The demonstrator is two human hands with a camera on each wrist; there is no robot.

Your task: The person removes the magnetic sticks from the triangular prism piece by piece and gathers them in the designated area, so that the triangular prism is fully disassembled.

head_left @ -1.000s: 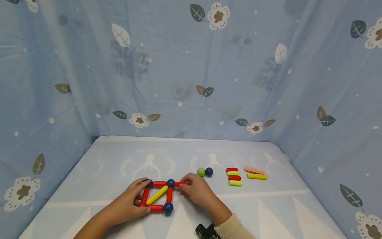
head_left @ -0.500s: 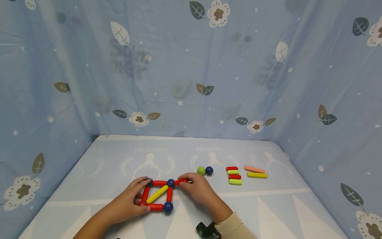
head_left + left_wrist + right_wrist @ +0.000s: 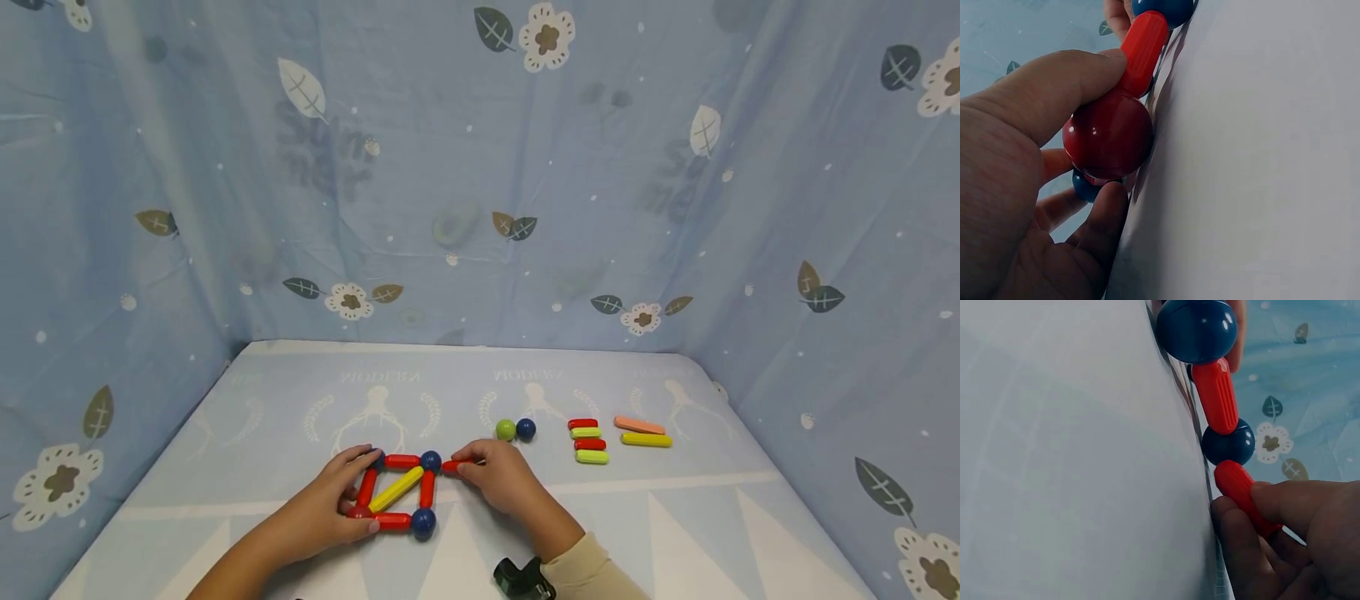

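On the table lies a four-sided frame of red magnetic sticks (image 3: 402, 461) and balls, with a yellow magnetic stick (image 3: 397, 489) set diagonally inside. My left hand (image 3: 322, 510) grips its left side, thumb by the dark red ball (image 3: 1110, 134) at the near corner and fingers at the far-left blue ball. A blue ball (image 3: 423, 523) forms the near-right corner. My right hand (image 3: 504, 479) pinches another red magnetic stick (image 3: 1241, 490) between thumb and fingers. That stick's tip is right by the far-right blue ball (image 3: 431, 462); whether they touch I cannot tell.
Behind my right hand sit a green ball (image 3: 506, 430) and a loose blue ball (image 3: 526, 430). Further right are short red and lime sticks (image 3: 591, 457) in a column, then an orange stick (image 3: 639, 426) and a long yellow stick (image 3: 646, 440). Patterned cloth (image 3: 480, 208) surrounds the table.
The red stick in my right hand has shifted slightly right and tilted, its tip drawing a little off the far-right blue ball. My left hand and the frame have barely moved.
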